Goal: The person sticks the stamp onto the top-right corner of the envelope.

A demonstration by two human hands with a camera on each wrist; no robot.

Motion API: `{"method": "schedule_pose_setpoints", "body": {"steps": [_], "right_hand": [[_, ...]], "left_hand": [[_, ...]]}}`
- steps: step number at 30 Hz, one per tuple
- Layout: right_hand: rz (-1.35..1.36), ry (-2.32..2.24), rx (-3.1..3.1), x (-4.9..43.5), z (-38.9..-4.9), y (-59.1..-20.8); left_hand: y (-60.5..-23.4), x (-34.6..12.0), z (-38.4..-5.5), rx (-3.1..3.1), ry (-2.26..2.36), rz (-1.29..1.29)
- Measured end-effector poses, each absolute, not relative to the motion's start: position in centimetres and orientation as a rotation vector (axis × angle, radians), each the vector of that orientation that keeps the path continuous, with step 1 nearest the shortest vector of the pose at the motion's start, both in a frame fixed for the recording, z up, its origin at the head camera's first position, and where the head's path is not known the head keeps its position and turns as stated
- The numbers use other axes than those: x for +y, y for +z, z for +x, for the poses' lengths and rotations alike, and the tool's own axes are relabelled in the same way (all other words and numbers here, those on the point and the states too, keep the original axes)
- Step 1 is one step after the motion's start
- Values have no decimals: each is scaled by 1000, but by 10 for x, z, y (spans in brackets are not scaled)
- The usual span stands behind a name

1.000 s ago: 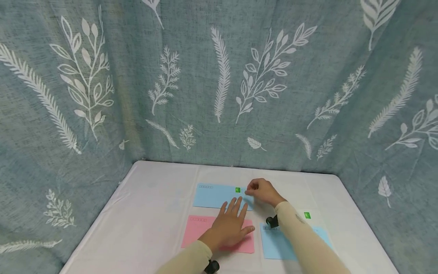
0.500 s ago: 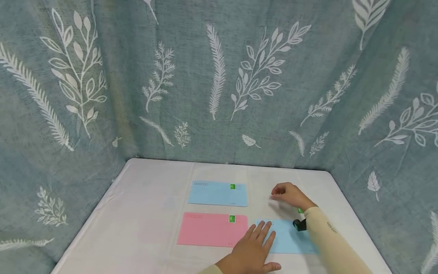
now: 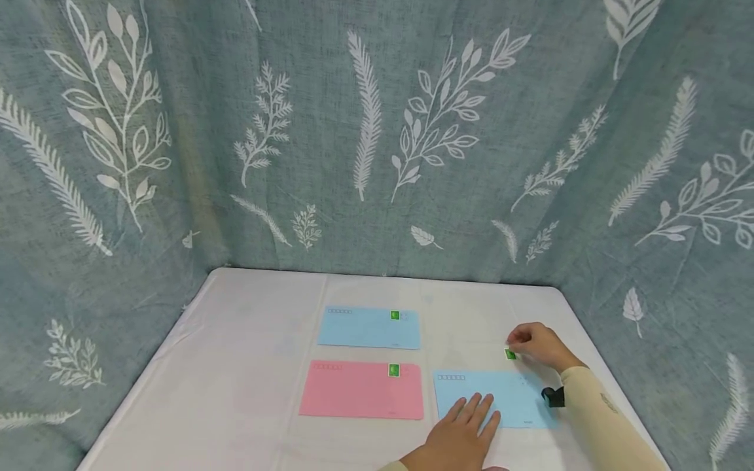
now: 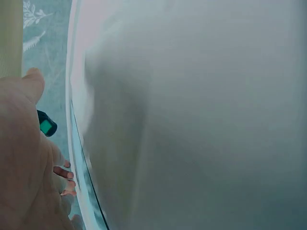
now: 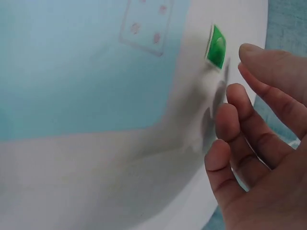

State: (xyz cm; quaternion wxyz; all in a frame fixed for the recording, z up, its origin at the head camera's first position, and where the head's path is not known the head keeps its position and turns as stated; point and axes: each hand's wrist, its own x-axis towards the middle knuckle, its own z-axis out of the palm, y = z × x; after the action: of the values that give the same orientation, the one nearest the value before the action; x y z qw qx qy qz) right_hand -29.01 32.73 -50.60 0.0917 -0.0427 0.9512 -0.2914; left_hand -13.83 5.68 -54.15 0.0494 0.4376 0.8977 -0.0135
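My left hand (image 3: 459,435) lies with fingers spread and straight over the lower left part of the near blue envelope (image 3: 518,392). In the left wrist view, the left hand (image 4: 33,158) shows at the left edge. At the envelope's far right, my right hand (image 3: 542,343) is right at a small green postage stamp (image 3: 510,354) on the white table. The right wrist view shows the stamp (image 5: 217,47) just off the thumb (image 5: 268,62) and index fingertip, with a small gap between. The other right fingers are loosely bent.
A pink envelope (image 3: 359,396) with a green stamp (image 3: 394,370) at its upper right lies left of the near blue one. Behind it is another blue envelope (image 3: 365,330), also stamped (image 3: 395,315). Patterned curtains (image 3: 330,131) surround the white-covered table (image 3: 253,366).
My right hand has moved from the far blue envelope rightward to the loose stamp. My left hand has slid from the pink envelope to the near blue one, uncovering the pink envelope's stamp.
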Motion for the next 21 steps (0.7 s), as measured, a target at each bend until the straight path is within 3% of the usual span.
{"method": "schedule_pose_setpoints", "body": {"steps": [21], "right_hand": [[-104,-900,2878,329,-282,-517]], "left_hand": [[-543,107,-143,2682,-85,1308]]}}
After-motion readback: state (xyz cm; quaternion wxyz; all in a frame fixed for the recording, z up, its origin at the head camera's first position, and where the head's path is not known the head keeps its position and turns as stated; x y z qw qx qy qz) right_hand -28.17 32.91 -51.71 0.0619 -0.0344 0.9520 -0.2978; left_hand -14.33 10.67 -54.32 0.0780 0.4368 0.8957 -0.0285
